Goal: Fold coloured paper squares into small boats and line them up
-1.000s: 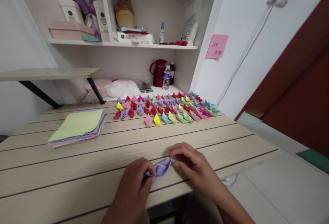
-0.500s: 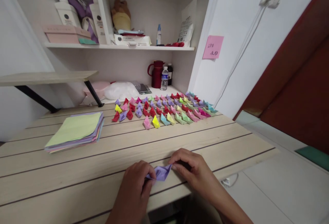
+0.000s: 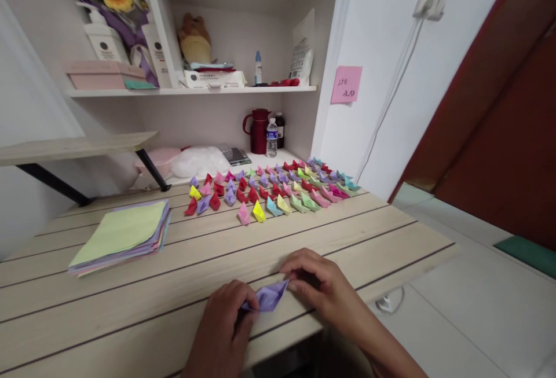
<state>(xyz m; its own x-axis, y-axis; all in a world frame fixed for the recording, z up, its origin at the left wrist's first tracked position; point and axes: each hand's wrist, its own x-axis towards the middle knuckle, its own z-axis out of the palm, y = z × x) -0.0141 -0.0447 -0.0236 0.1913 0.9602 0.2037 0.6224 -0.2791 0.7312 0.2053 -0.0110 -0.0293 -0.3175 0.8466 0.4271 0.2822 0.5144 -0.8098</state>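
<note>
A small purple paper boat [image 3: 271, 296] lies low over the near edge of the wooden table, between my two hands. My left hand [image 3: 228, 314] is closed on its left end, thumb and index finger pinching the paper; that end is partly hidden by the fingers. At the pointed right end, the thumb and index finger of my right hand [image 3: 310, 276] are around the tip, the other fingers curled. Beyond them, several finished paper boats [image 3: 259, 211] in many colours stand in rows on the table.
A stack of coloured paper squares [image 3: 119, 230], yellow on top, lies on the left. Behind it a small raised shelf [image 3: 78, 147] stands on black legs. At the back are a dark red jug [image 3: 259, 132] and a water bottle [image 3: 271, 139]. The table edge [image 3: 412, 265] drops off at right.
The camera view has shifted slightly, so the background sits lower and more to the left. Thumb and index finger of my right hand look slightly further apart at the boat's tip.
</note>
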